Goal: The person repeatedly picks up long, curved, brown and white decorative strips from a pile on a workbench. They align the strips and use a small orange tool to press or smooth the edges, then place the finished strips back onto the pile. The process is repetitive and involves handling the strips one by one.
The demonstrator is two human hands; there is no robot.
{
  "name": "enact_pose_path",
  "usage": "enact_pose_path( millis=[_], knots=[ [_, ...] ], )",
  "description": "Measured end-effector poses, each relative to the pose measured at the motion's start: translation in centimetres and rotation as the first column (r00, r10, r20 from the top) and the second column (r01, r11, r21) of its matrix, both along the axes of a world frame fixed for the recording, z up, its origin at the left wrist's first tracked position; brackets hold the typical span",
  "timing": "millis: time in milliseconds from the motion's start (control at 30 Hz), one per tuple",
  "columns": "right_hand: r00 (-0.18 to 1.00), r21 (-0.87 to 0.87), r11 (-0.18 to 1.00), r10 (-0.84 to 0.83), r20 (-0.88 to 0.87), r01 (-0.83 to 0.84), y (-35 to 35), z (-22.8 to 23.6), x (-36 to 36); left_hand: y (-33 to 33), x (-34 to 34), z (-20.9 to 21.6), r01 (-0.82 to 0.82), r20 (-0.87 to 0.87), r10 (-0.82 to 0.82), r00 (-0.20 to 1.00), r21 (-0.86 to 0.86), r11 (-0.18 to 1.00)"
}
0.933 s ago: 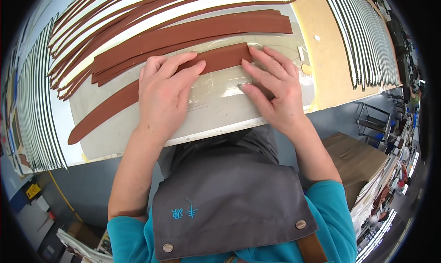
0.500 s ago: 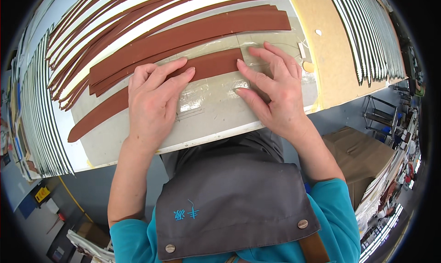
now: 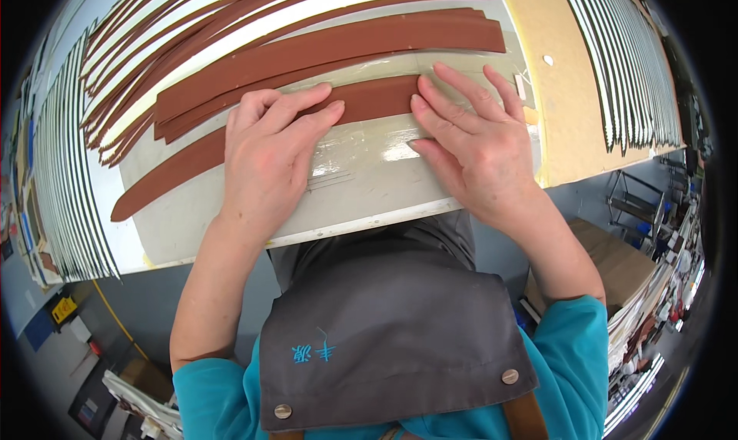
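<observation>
A long reddish-brown strip (image 3: 377,100), smooth like leather, lies on the grey work board (image 3: 231,217) with its rounded end at the left. My left hand (image 3: 269,152) holds it down near the middle, thumb and index tips close together on its surface, the other fingers bent. At the strip's squared right end is my right hand (image 3: 480,144), with fingers spread and thumb apart. Its index fingertip touches that end; nothing is gripped. The left hand covers part of the strip. Just beyond lies a stack of similar brown strips (image 3: 330,44).
Farther back, many brown strips with white faces (image 3: 254,25) fan out. Black-edged white strips hang in rows at the left (image 3: 65,171) and right (image 3: 615,63). A small white piece (image 3: 548,59) lies on the tan board (image 3: 565,125). The table's front edge (image 3: 369,223) runs before me.
The view has shifted slightly, moving the table contents rightward. My right hand's fingers have spread wider at the strip's end. My left hand keeps its hold on the strip.
</observation>
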State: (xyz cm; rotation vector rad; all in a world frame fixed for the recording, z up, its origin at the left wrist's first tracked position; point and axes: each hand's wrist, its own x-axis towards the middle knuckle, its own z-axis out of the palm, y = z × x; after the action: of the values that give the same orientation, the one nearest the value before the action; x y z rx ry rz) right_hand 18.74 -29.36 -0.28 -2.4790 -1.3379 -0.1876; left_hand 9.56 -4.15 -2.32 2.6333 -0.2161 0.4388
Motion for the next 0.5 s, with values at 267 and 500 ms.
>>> enact_pose_path(
  millis=[267, 500],
  knots=[
    [0.999, -0.06, 0.998, -0.016, 0.036, 0.018, 0.3, 0.5, -0.4, 0.8, -3.5, -0.4, -0.101, -0.003, 0.101, 0.995, -0.017, 0.995],
    [0.999, -0.084, 0.996, -0.041, 0.019, 0.043, 0.4, 0.4, -0.8, 0.8, -4.1, 0.0, -0.108, -0.01, 0.109, 0.994, 0.043, 0.993]
  ],
)
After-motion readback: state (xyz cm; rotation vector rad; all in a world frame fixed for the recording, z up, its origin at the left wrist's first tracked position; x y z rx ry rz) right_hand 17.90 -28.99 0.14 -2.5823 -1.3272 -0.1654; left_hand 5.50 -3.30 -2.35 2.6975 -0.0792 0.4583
